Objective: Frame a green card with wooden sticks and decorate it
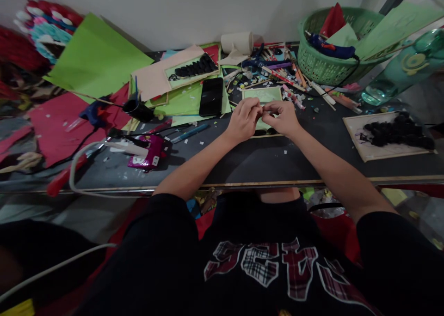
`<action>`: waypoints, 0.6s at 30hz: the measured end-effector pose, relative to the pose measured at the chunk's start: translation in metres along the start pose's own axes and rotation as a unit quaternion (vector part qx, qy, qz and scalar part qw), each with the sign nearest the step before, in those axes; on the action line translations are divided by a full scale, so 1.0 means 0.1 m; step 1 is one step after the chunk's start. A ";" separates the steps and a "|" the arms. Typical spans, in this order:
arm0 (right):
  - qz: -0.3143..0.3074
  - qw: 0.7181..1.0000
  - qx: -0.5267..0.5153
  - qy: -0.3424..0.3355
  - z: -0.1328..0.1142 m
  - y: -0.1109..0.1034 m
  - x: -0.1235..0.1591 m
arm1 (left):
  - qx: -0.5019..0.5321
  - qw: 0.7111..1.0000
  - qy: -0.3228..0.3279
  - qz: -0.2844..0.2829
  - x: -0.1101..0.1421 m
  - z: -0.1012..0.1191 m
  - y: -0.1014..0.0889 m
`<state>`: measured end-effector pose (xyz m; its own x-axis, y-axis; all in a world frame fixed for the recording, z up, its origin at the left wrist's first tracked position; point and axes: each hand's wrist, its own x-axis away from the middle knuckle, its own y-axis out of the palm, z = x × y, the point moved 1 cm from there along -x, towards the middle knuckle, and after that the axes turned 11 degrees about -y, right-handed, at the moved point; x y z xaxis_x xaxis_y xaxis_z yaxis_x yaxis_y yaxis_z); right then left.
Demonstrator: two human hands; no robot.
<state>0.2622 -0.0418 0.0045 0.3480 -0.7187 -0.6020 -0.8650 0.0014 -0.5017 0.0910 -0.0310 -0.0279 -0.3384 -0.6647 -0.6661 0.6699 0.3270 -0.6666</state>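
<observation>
My left hand and my right hand meet at their fingertips over a small framed panel with a pale green face. Both are closed in a pinch. Whatever sits between the fingertips is too small and too hidden to name. Black pieces show along the panel's near edge, below my hands, which cover most of its middle. A black phone lies left of my left hand on green paper.
Scraps and coloured sticks litter the back, near a green basket and a leaning bottle. Another framed panel lies at right. Leftward are a black cup, a blue glue gun, a purple power strip and trailing cables.
</observation>
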 end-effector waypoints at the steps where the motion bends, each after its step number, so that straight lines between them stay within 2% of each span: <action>1: 0.012 1.000 -0.005 0.019 0.05 -0.04 -0.01 | 0.001 1.000 0.007 -0.007 0.02 0.01 -0.01; 3: 0.057 0.997 0.007 0.057 0.20 -0.18 -0.03 | 0.009 0.999 0.031 -0.028 0.08 0.07 -0.04; 6: 0.151 0.983 0.055 0.090 0.43 -0.53 -0.06 | 0.035 0.997 0.041 -0.048 0.13 0.16 -0.07; 8: 0.136 0.977 0.146 0.074 0.52 -0.72 -0.05 | 0.051 0.998 0.001 -0.038 0.12 0.16 -0.07; 10: 0.095 0.959 0.260 0.060 0.53 -0.81 -0.04 | 0.073 0.996 -0.053 -0.023 0.07 0.09 -0.05; 12: 0.064 0.927 0.361 0.085 0.51 -0.81 -0.01 | 0.103 0.990 -0.093 -0.025 0.03 -0.02 0.01; 14: 0.053 0.902 0.412 0.118 0.47 -0.76 0.02 | 0.130 0.983 -0.124 -0.041 0.02 -0.14 0.06; 16: 0.051 0.907 0.406 0.101 0.39 -0.66 0.03 | 0.144 0.976 -0.152 -0.061 0.02 -0.23 0.11; 18: 0.034 0.932 0.359 0.038 0.29 -0.54 0.03 | 0.151 0.971 -0.171 -0.076 0.03 -0.27 0.14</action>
<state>0.3210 -0.0239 0.0115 0.2508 -0.7471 -0.6156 -0.4106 0.4938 -0.7666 0.0813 -0.0105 -0.0484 -0.2448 -0.8908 -0.3828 0.8100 0.0291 -0.5857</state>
